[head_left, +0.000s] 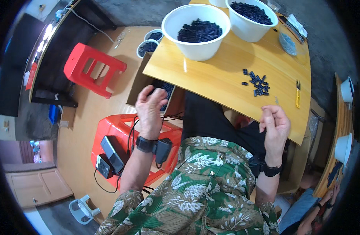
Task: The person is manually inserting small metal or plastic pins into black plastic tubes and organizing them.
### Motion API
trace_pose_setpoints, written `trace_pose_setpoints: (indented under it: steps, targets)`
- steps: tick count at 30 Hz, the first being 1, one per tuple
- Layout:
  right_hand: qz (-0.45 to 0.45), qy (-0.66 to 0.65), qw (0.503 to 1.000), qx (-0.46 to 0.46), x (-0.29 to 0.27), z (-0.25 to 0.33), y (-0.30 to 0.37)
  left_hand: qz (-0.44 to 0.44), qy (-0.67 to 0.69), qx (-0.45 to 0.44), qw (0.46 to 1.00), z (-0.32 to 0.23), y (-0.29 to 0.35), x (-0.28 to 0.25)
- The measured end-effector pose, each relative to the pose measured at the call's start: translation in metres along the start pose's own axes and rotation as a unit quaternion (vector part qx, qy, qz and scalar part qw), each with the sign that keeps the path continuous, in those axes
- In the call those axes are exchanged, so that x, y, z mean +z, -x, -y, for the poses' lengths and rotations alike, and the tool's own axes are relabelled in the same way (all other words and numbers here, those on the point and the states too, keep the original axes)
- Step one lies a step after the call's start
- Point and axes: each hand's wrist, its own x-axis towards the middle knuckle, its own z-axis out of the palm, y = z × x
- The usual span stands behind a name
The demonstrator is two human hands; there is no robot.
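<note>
Wooden table [215, 78]: set ahead of the seated person; bearing tubs, snips and loose black pieces.
Near red stool [103, 129]: standing to the left, under the left forearm; loaded with a phone-like device [112, 152] and cables [131, 135]. Possible fault: device dragged off by a snagged cable.
Cardboard box [138, 88]: positioned below the table's left edge; more black pieces inside. Possible fault: pieces lost outside the rim through early release.
Left white tub [199, 53]: placed near the table's left edge, part-filled with black pieces. Possible fault: spill after a knock from the left arm.
Right white tub [248, 33]: standing just beside, heaped higher. Possible fault: overflow if jostled.
Left hand [150, 105]: raised over the box, fingers curled inward; cannot tell whether pinching anything.
Right hand [276, 121]: at the table's front edge, thumb and fingertips drawn close; cannot tell whether gripping a piece.
Yellow-handled snips [298, 98]: lying right of the pile, tips pointing away. Possible fault: pricked finger from a careless reach.
Black pieces [259, 84]: scattered in a small pile, ahead of the right hand. Possible fault: pieces swept over the edge by a wide drag.
</note>
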Motion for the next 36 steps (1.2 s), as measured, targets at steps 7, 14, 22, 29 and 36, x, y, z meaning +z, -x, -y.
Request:
trace_pose_setpoints:
  steps: [7,14,22,29,36]
  targets:
    - [0.377,-0.241,0.858,-0.253,0.030,0.078,0.038,0.139,-0.149,0.123,0.971,-0.015,0.027,0.027]
    - [0.319,-0.344,0.782,-0.411,0.057,0.117,0.054,0.282,-0.404,0.358,0.793,0.008,0.049,0.119]
    - [0.345,-0.335,0.776,-0.408,0.046,0.126,0.055,0.269,-0.503,0.470,0.673,0.046,0.034,0.162]
    - [0.391,-0.356,0.755,-0.388,0.050,0.119,0.059,0.273,-0.496,0.484,0.667,0.053,0.025,0.161]
    - [0.354,-0.412,0.766,-0.343,0.051,0.099,0.076,0.361,-0.346,0.270,0.823,0.030,0.054,0.140]
